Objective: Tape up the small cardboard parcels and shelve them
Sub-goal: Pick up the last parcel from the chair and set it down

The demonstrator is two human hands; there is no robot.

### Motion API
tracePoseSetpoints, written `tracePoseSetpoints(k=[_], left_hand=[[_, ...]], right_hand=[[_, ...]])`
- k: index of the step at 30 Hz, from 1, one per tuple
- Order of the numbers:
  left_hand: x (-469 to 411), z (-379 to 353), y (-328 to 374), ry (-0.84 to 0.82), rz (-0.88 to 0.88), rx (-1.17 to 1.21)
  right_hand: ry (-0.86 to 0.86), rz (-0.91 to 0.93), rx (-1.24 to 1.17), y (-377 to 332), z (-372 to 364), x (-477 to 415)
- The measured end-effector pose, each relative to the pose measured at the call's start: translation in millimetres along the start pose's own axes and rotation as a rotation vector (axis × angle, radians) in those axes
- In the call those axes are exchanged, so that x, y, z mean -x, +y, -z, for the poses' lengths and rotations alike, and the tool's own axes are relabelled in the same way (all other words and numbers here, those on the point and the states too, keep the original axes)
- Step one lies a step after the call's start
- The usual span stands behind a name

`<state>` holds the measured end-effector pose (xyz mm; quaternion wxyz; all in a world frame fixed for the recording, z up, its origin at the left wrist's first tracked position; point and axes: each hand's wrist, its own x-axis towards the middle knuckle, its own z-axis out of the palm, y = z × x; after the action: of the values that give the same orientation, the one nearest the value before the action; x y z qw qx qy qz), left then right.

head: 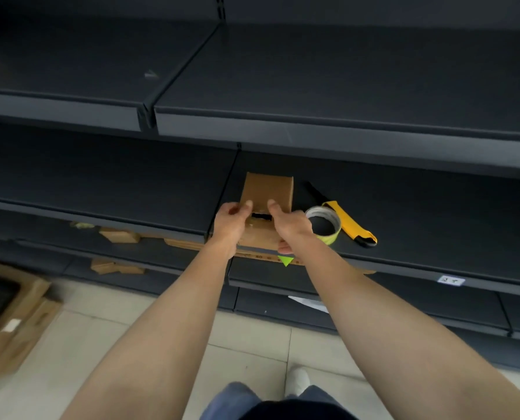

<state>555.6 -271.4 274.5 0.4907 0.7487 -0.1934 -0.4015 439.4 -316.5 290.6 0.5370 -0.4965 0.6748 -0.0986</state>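
Both hands grip the small cardboard parcel (pixel 267 189): the left hand (pixel 233 221) pinches its near left corner with the thumb pressed on top, and the right hand (pixel 292 225) clamps the near right side, thumb above and a fingertip curled under the front edge. A dark slit shows in the top between the two thumbs. The parcel is a flat brown box of matte board, lying lengthwise on the dark smooth shelf (pixel 419 213) with its near end at the front lip. Just right of it a tape roll (pixel 323 224) lies flat, pale with a lime rim, against a yellow and black utility knife (pixel 350 221). Bare shelf runs wide to either side and behind. On the lower shelves lie cardboard scraps (pixel 119 236), and a large open carton (pixel 16 316) sits on the pale tiled floor (pixel 116 328) at the left
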Motion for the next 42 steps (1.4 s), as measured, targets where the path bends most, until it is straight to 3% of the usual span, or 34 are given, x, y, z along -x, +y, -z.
tracePoseSetpoints(k=[5, 12, 23, 35, 39, 40, 42], left_hand=[[-7.0, -4.2, 6.0, 0.000, 0.063, -0.014], [-16.6, 2.5, 7.4, -0.024, -0.004, -0.056], [-27.8, 5.3, 4.6, -0.073, 0.013, 0.099], [-22.6, -2.1, 1.7, -0.022, -0.053, 0.030], [-23.3, -4.3, 0.4, -0.016, -0.058, -0.006], [-23.5, -4.8, 0.5, -0.015, -0.057, -0.010], [-22.9, -5.3, 1.6, -0.004, -0.050, -0.012]], right_hand=[[-0.004, -0.092, 0.026, -16.3, -2.6, -4.6], [0.059, -0.051, 0.080, -21.4, -11.1, -7.1], [0.139, -0.016, 0.060, -15.9, -16.4, -10.9], [0.037, 0.034, -0.060, 0.2, 2.6, -7.1], [0.470, 0.165, 0.246, 16.6, 24.5, -14.5], [0.501, 0.155, 0.320, 22.5, 29.2, -17.8], [0.400, 0.085, 0.525, 33.9, 33.7, -23.1]])
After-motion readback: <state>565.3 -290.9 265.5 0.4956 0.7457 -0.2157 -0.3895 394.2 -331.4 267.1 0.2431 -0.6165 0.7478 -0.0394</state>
